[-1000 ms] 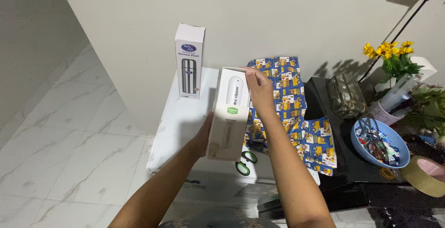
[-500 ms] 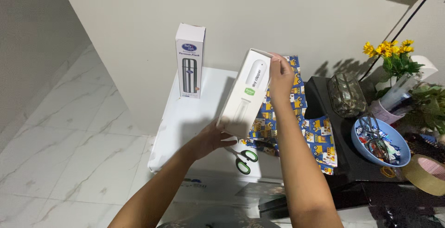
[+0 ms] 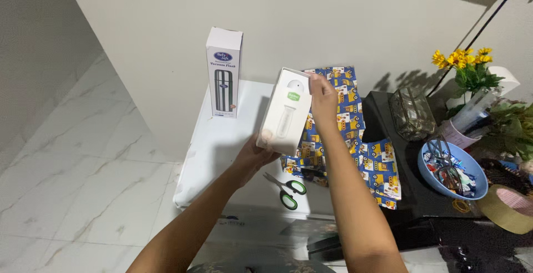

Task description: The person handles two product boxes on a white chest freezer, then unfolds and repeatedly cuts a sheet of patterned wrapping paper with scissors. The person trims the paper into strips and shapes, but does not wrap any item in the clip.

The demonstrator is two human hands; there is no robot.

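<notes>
Two hands pinch our long white cardboard box end to end: left hand beneath, right hand on top, tilted above the white table.

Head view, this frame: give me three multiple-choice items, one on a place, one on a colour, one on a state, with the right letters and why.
1. Where do the scissors lie?
A. on the white table, below the held box
B. in the blue bowl
C. on the floor

2. What colour are the scissors' handles?
A. red
B. green
C. yellow

3. How is the white box held?
A. flat on the table, untouched
B. by one hand only
C. lifted, by both hands

Answers:
1 A: they rest on the table surface near the patterned wrapping paper.
2 B: the handle loops are green with black.
3 C: the left hand grips its lower end and the right hand its upper end, clear of the table.
</notes>
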